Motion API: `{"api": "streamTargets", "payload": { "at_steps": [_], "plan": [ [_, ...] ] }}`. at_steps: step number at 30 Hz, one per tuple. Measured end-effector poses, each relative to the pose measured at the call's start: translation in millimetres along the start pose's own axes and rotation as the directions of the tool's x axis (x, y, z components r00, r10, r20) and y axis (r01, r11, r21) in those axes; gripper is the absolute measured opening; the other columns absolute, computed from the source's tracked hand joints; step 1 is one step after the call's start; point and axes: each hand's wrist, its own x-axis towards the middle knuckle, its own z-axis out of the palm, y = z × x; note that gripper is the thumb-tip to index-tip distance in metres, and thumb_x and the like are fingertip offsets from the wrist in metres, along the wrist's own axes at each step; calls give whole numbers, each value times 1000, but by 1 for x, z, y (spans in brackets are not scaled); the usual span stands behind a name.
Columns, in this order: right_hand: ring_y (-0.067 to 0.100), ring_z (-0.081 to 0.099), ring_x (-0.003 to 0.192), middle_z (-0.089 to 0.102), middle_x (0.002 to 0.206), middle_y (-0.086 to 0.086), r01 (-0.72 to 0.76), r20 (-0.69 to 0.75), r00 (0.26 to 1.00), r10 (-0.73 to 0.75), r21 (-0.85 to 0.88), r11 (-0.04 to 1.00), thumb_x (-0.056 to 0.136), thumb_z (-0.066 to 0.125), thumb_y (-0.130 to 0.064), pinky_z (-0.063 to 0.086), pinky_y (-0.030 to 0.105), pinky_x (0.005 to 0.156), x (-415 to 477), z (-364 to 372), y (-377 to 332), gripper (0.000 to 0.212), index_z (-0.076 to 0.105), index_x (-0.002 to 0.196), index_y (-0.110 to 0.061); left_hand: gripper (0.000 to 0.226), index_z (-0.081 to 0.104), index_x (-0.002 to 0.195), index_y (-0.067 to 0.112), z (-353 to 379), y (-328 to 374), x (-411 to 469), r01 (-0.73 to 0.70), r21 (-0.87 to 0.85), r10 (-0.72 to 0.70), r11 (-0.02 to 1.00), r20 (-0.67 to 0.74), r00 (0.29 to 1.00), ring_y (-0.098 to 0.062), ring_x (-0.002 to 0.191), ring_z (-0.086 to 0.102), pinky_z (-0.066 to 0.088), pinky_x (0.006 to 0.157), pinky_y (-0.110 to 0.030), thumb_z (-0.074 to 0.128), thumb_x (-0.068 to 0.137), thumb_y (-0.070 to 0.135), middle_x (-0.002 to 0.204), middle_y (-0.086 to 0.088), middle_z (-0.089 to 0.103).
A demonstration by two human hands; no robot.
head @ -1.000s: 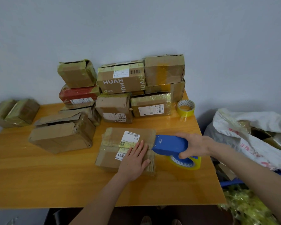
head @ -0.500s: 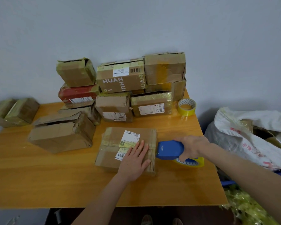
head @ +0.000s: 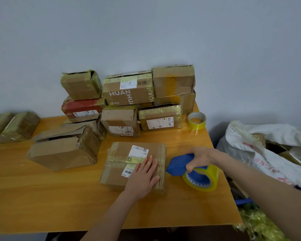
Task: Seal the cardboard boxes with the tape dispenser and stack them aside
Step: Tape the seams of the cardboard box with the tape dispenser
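I see my left hand (head: pixel 143 178) lying flat, fingers straight, pressing on the low box (head: pixel 115 176) at the middle of the table (head: pixel 42 197). At the box's 3 o'clock, just beside its edge, my right hand (head: pixel 201 158) grips the blue tape dispenser (head: pixel 178 165). Stacked boxes (head: pixel 129 96) stand at 12 o'clock.

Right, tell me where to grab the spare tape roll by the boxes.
Pinch the rim of the tape roll from above, one finger in its open core, which faces up. Come from the front or right: a box stands close on its left.
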Motion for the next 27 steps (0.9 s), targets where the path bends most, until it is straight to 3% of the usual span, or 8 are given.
{"api": "streamTargets", "payload": {
  "at_steps": [3, 6, 9, 11, 17, 19, 23, 27],
  "plan": [
    [16, 62, 89, 66, 101, -4, -112, -93, 990, 102, -109, 988, 64, 70, -47, 47, 29, 67, -4, 5, 5, 53, 58, 111, -26, 66, -19, 144, 33, -3, 2, -2, 13, -15, -13, 1000, 26, 1000, -9, 143, -24, -8, 120, -34, 4, 91, 64, 157, 6, -22],
    [18, 62, 94, 62, 108, -4, -145, -118, 984, 134, -88, 985, 61, 70, -46, 54, 36, 80, -8, 2, 16, 68, 50, 123, -28, 82, -11, 151, 29, -9, 10, -2, 67, -62, -65, 996, 34, 997, -11, 145, -20, -7, 120, -37, 4, 84, 73, 158, 4, -19],
    [19, 63, 93, 64, 105, -2, -46, -189, 979, 79, 173, 984, 55, 74, -46, 56, 39, 83, -8, 3, 20, 61, 58, 110, -25, 91, -7, 153, 21, -8, 30, 2, 170, -89, -168, 981, 36, 985, -16, 146, -18, -7, 119, -44, 19, 86, 77, 156, 4, -21],
    [20, 63, 92, 65, 103, -1, 30, -289, 954, 78, 353, 935, 61, 79, -38, 56, 41, 84, -4, 8, 14, 49, 60, 105, -25, 85, -6, 153, 19, -8, 37, 3, 188, -77, -187, 979, 24, 982, -20, 147, -16, -6, 118, -47, 31, 93, 65, 157, 1, -21],
    [10, 60, 79, 62, 92, -8, 173, -454, 876, 163, 612, 771, 66, 81, -28, 48, 25, 59, 4, 22, -3, 43, 57, 101, -28, 82, 4, 154, 28, -20, -22, -31, 75, 22, -75, 997, 2, 997, -11, 148, -4, -3, 118, -40, 53, 90, 38, 159, 13, -8],
    [13, 61, 80, 61, 94, -4, 215, -468, 870, 158, 647, 732, 67, 80, -23, 48, 26, 60, 6, 24, -8, 44, 57, 104, -24, 85, 2, 153, 31, -19, -22, -35, 145, 6, -145, 989, -27, 989, -12, 148, 3, -1, 118, -44, 53, 88, 48, 157, 18, -6],
    [19, 61, 87, 60, 98, -1, 235, -462, 880, 108, 624, 745, 69, 81, -20, 53, 33, 71, 8, 26, -15, 47, 56, 109, -22, 78, -2, 153, 31, -11, 1, -22, 361, -36, -363, 932, -99, 927, -27, 148, 3, 2, 118, -48, 39, 94, 60, 161, -6, -3],
    [8, 59, 81, 60, 95, -8, 282, -493, 866, 89, 626, 727, 72, 81, -18, 44, 21, 59, 4, 13, -11, 48, 58, 113, -24, 72, -12, 151, 33, 2, 0, -35, 259, 57, -254, 964, -81, 964, -28, 149, -5, -4, 118, -46, 35, 99, 50, 161, -8, -9]
  ]
}}
